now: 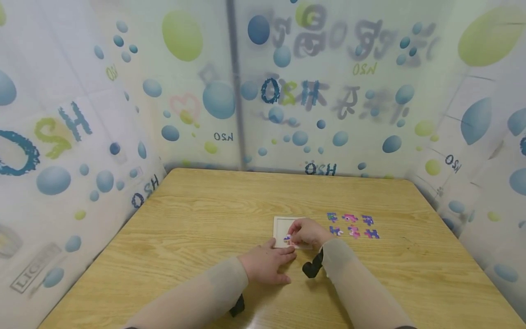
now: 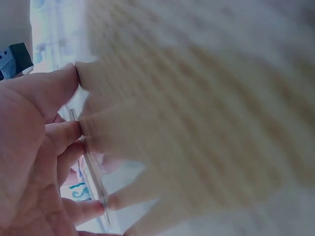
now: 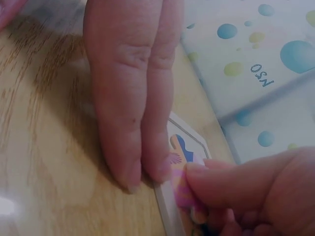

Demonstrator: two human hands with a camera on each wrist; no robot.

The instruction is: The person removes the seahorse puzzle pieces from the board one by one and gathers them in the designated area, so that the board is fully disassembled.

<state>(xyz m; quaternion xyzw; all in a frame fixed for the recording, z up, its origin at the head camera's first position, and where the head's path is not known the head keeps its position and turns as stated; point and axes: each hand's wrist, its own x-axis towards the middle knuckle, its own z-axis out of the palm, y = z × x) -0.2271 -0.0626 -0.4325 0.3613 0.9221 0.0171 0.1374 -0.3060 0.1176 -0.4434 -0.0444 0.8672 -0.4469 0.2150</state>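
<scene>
A small white puzzle tray (image 1: 281, 224) with a raised border lies on the wooden table. My right hand (image 1: 310, 232) reaches over its right part and pinches a pink, orange and blue jigsaw piece (image 3: 183, 189) low inside the near border, its thumb on top in the right wrist view. Parts of the piece are hidden under the fingers. My left hand (image 1: 267, 264) lies palm down just in front of the tray, fingers extended. Two of its fingers (image 3: 120, 113) press at the tray's near edge beside the piece. The left wrist view shows fingertips along the tray's side (image 2: 93, 177).
Several loose jigsaw pieces (image 1: 353, 231), purple, pink and blue, lie in two rows right of the tray. The wooden table (image 1: 197, 214) extends around it. Patterned curtains (image 1: 197, 151) stand behind and at both sides. A black wrist device (image 1: 313, 267) hangs below the right sleeve.
</scene>
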